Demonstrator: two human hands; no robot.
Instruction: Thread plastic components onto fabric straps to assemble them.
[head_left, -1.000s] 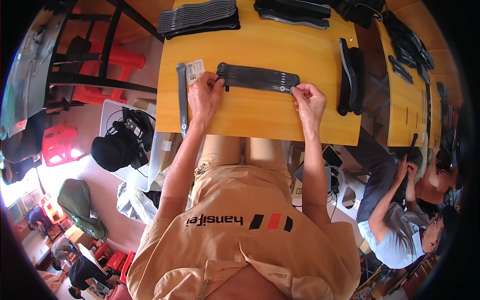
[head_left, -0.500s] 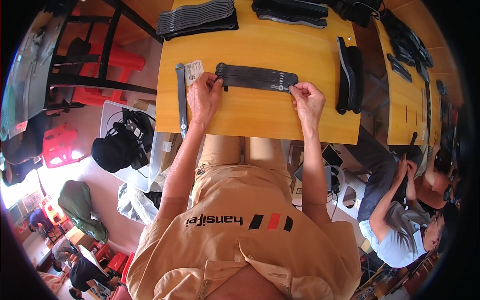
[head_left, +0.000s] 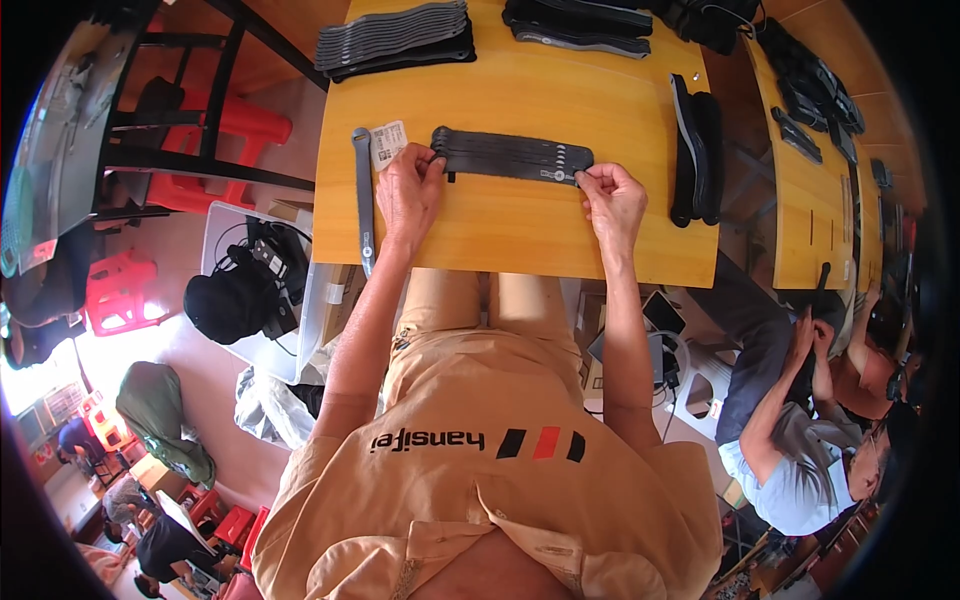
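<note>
I see a flat row of dark straps point(head_left: 512, 156) lying across the middle of the yellow wooden surface point(head_left: 500, 225), and I take that row as my landmark. My left hand point(head_left: 408, 192) sits at its left end, fingers curled down and pinching the end of the straps against the wood. My right hand point(head_left: 614, 196) is at the right end, fingers bent tight on the last strap there, thumb tucked under. Both hands are narrow, each gripping an end of the row.

Just left of the row, touching my left hand's knuckles, lies a small white tag point(head_left: 388, 144). Left of that tag a single grey strap point(head_left: 363, 200) runs lengthwise toward me along the surface edge. Beyond the row, at the far left of the surface, a fanned stack of grey straps point(head_left: 393, 36) rests; beyond it to the far right another dark stack point(head_left: 578, 24). Right of the row, apart from my right hand, a black pile point(head_left: 694, 150) stands on edge.

Further right, at a neighbouring bench point(head_left: 808, 210), a person in a pale blue shirt point(head_left: 790, 470) sits with raised hands. Left of the surface, on the floor, I see a red stool point(head_left: 118, 292) and a black bag point(head_left: 232, 300).
</note>
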